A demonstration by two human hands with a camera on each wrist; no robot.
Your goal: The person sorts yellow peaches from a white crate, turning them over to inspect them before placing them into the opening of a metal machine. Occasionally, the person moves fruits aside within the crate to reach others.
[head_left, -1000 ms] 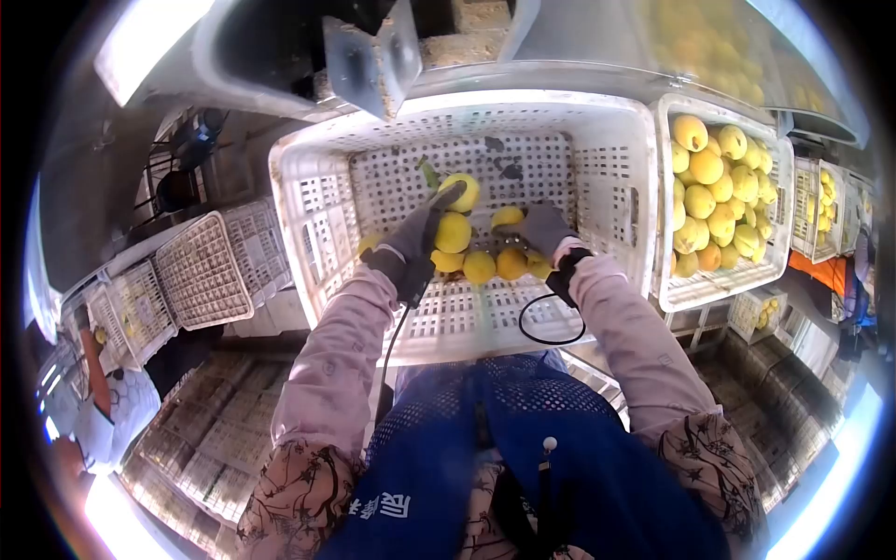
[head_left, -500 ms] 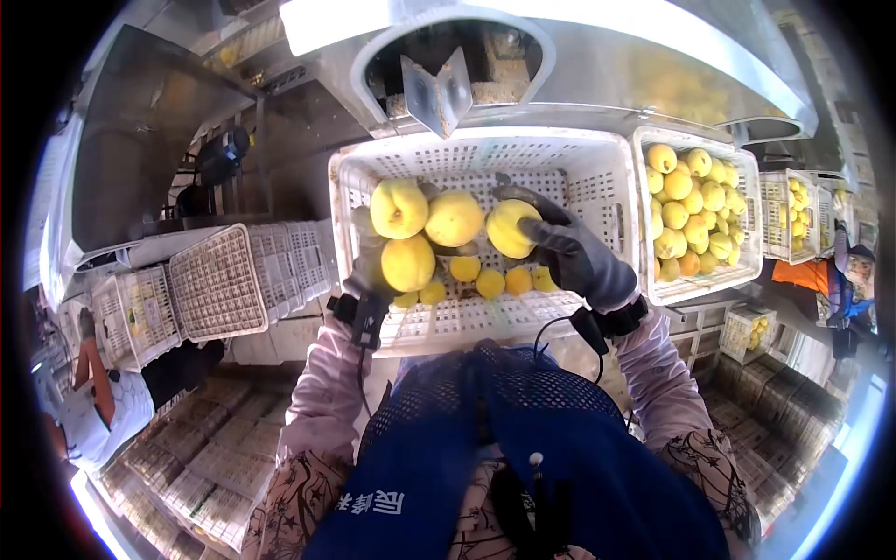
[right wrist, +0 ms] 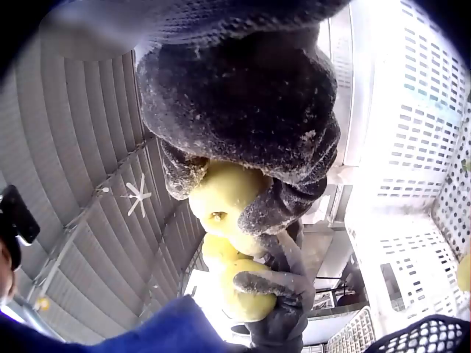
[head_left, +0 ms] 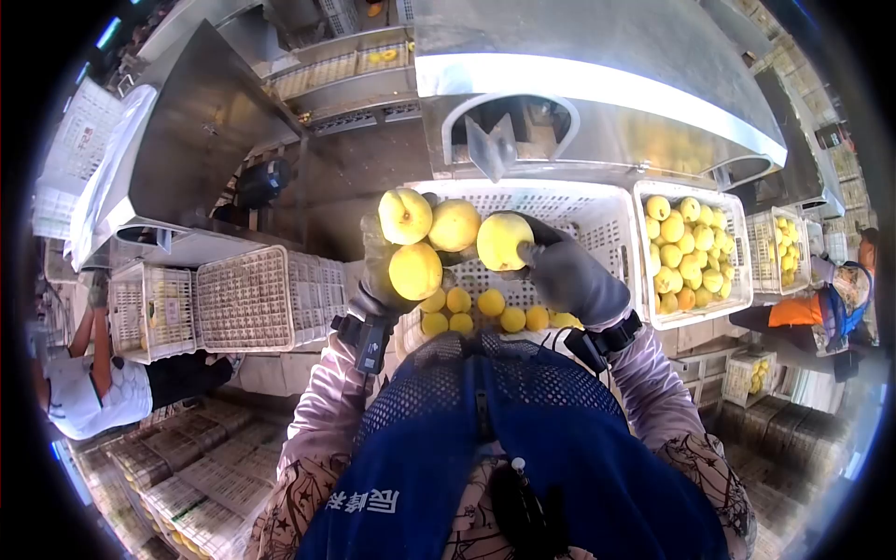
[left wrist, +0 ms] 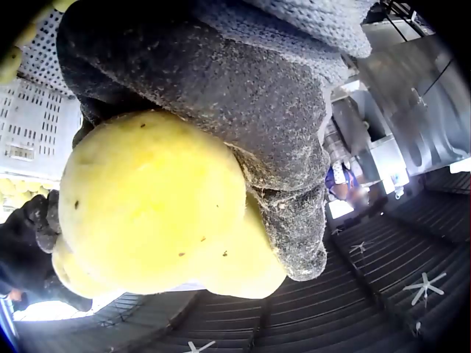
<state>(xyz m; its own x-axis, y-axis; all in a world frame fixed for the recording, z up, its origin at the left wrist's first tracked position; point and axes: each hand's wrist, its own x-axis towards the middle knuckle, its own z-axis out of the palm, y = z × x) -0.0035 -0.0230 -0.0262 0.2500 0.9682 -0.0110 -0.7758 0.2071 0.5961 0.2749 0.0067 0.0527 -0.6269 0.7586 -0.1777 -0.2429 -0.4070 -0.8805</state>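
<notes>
My gloved left hand (head_left: 381, 280) grips three yellow peaches (head_left: 414, 272) in a cluster, held above the left side of a white slotted crate (head_left: 611, 219). In the left wrist view the nearest peach (left wrist: 147, 206) hides most of the others, and the dark glove (left wrist: 221, 95) curls over it. Just to the right, my gloved right hand (head_left: 581, 278) pinches one yellow peach (head_left: 505, 241) between thumb and fingers. The right wrist view shows that peach (right wrist: 227, 193) with its stem end facing out, close to the left hand's fruit. Several more peaches (head_left: 490, 301) lie in the crate's near end.
A crate (head_left: 747, 289) full of peaches stands at the right, with another behind it. Ahead is a metal machine with an arched opening (head_left: 509, 131). Stacked crates (head_left: 243, 299) stand at the left, near a person in white (head_left: 98, 397). Another person (head_left: 845, 299) is far right.
Both hands have come up out of the crate with peaches gripped, the left hand gathering three. The head view has tilted up, showing more of the machine, and the crate appears lower.
</notes>
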